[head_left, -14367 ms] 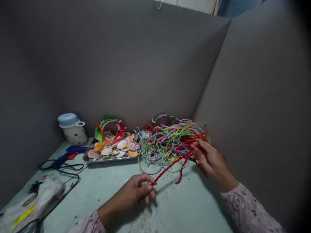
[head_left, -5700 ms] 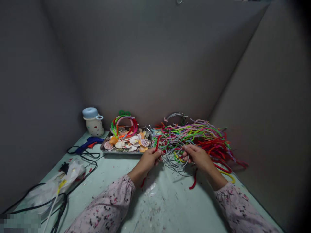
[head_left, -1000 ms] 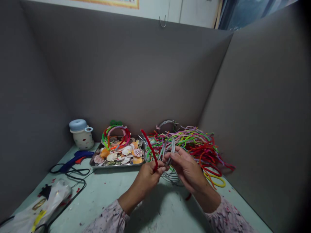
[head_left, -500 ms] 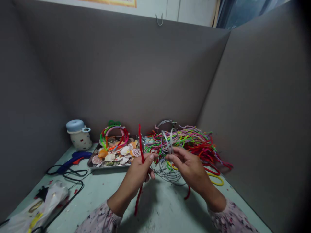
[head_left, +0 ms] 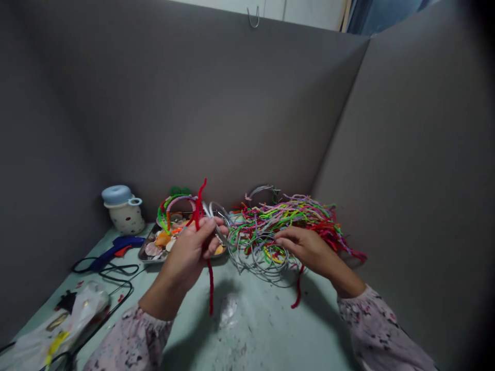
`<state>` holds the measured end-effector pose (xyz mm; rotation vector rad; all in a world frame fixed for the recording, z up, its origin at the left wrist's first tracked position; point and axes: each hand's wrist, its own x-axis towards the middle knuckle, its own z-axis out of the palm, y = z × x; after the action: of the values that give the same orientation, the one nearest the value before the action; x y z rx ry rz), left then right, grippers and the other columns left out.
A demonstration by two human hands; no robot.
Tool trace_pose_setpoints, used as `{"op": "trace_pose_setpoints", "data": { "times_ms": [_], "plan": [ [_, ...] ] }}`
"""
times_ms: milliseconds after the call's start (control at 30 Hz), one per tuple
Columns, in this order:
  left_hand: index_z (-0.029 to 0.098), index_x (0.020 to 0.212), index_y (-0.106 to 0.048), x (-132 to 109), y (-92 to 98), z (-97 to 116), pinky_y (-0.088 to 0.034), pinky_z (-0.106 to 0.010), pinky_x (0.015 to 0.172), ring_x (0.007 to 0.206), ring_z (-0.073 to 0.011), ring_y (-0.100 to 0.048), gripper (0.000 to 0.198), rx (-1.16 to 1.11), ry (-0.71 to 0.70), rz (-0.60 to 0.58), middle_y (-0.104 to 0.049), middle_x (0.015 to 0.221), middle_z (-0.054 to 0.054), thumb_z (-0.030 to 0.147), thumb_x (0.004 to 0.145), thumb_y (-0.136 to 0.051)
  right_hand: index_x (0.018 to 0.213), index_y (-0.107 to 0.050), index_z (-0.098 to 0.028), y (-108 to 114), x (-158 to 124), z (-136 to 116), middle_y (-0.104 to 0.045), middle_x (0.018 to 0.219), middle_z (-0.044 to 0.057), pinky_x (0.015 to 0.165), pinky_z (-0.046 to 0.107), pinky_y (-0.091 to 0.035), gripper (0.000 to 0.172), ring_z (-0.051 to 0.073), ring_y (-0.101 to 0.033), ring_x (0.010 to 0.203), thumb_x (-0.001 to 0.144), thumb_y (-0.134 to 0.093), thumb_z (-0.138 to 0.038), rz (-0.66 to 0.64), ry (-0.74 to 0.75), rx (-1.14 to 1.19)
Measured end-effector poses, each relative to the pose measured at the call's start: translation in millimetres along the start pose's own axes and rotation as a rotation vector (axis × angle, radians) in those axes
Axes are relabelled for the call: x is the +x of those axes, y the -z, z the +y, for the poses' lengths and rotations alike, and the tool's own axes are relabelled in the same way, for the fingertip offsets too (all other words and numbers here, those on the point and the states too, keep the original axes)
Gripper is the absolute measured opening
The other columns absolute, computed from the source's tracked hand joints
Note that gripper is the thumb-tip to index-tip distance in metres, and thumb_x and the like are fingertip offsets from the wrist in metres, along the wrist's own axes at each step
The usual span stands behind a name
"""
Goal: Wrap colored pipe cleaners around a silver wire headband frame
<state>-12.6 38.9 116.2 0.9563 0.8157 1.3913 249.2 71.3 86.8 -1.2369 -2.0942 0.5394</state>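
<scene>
My left hand (head_left: 191, 247) is raised above the table, closed on a red pipe cleaner (head_left: 210, 286) and a grey metal ring (head_left: 218, 212). The red pipe cleaner sticks up past my fingers and hangs down toward the table. My right hand (head_left: 305, 247) rests palm down on the pile of grey wire rings (head_left: 255, 255), fingers pinched at the rings. Behind it lies a heap of coloured pipe cleaners (head_left: 301, 216).
A metal tray of seashells (head_left: 154, 250) with wrapped coloured hoops (head_left: 174, 208) stands behind my left hand. A white pot with a blue lid (head_left: 121, 208), a blue glue gun (head_left: 116, 247), black cables (head_left: 108, 270) and a plastic bag (head_left: 73, 314) lie at the left. Grey partitions enclose the table.
My left hand moved left and up with the red pipe cleaner and a grey ring. My right hand let go of the ring and dropped onto the ring pile.
</scene>
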Motion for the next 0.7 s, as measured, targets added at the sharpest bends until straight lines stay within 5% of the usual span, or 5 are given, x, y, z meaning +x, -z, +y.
{"op": "trace_pose_setpoints", "data": {
  "times_ms": [133, 267, 400, 567, 700],
  "plan": [
    [0.011, 0.097, -0.065, 1.2, 7.3, 9.1, -0.024, -0.012, 0.039, 0.043, 0.0004, -0.035, 0.024, -0.021, -0.009, 0.036, -0.059, 0.071, 0.001, 0.028, 0.080, -0.067, 0.079, -0.071, -0.022, -25.5, -7.0, 23.0, -0.069, 0.078, 0.003, 0.060, 0.027, -0.040, 0.008, 0.018, -0.061, 0.069, 0.071, -0.069, -0.024, -0.310, -0.134, -0.238],
    [0.011, 0.097, -0.066, 2.4, 7.3, 4.1, -0.023, -0.013, 0.038, 0.044, 0.0003, -0.037, 0.025, 0.004, 0.024, 0.016, -0.060, 0.074, 0.000, 0.029, 0.080, -0.067, 0.071, -0.067, -0.019, -56.3, -12.3, 22.5, -0.067, 0.080, 0.006, 0.059, 0.026, -0.035, 0.010, 0.018, -0.058, 0.071, 0.064, -0.074, -0.019, -0.320, -0.140, -0.413],
    [0.011, 0.093, -0.066, 3.4, 6.7, -1.9, -0.022, -0.014, 0.040, 0.045, -0.0002, -0.039, 0.024, 0.045, 0.067, -0.025, -0.064, 0.076, -0.002, 0.029, 0.078, -0.069, 0.070, -0.063, -0.020, -42.1, -4.8, 19.7, -0.063, 0.070, 0.001, 0.057, 0.025, -0.033, 0.010, 0.013, -0.052, 0.062, 0.077, -0.058, -0.014, -0.281, -0.095, -0.345],
    [0.012, 0.098, -0.065, 1.0, 0.2, -16.4, -0.025, -0.017, 0.045, 0.048, -0.0020, -0.041, 0.026, 0.121, 0.127, -0.152, -0.067, 0.083, -0.006, 0.031, 0.080, -0.068, 0.075, -0.057, -0.019, 4.6, 1.3, 12.3, -0.054, 0.062, -0.003, 0.049, 0.022, -0.033, 0.022, 0.010, -0.046, 0.054, 0.085, -0.057, -0.039, 0.021, -0.171, 0.348],
    [0.014, 0.098, -0.064, -2.9, -10.4, -30.4, -0.025, -0.019, 0.047, 0.049, -0.0037, -0.041, 0.025, 0.182, 0.156, -0.226, -0.068, 0.083, -0.006, 0.033, 0.081, -0.066, 0.075, -0.054, -0.019, 20.7, -3.8, -2.6, -0.053, 0.060, -0.005, 0.039, 0.018, -0.027, 0.028, 0.006, -0.038, 0.044, 0.080, -0.065, -0.045, 0.098, -0.334, 0.966]
  ]
}}
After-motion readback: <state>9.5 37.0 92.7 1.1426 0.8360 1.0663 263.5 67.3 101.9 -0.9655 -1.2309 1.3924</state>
